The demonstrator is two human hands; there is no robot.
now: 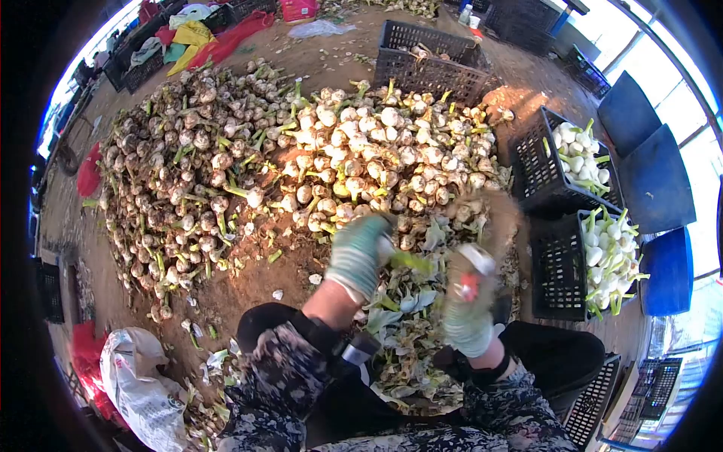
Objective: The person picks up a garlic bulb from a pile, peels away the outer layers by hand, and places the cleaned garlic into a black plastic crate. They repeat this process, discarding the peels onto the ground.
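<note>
My left hand (358, 255), in a green and white striped glove, has its fingers curled round the near end of a garlic bulb with a green stem (410, 262). My right hand (468, 301), also gloved and smeared by motion, is just right of the stem; something with a red spot shows at its fingers, too blurred to name. Below both hands lies a heap of peeled leaves and husks (410, 331). Beyond them spreads a large pile of unpeeled garlic bulbs (361, 151).
Two black crates of white garlic, an upper one (536, 169) and a lower one (559, 267), stand at the right. Another black crate (429, 71) is behind the pile. Blue panels (651, 181) stand at far right. A white sack (139, 388) lies at lower left.
</note>
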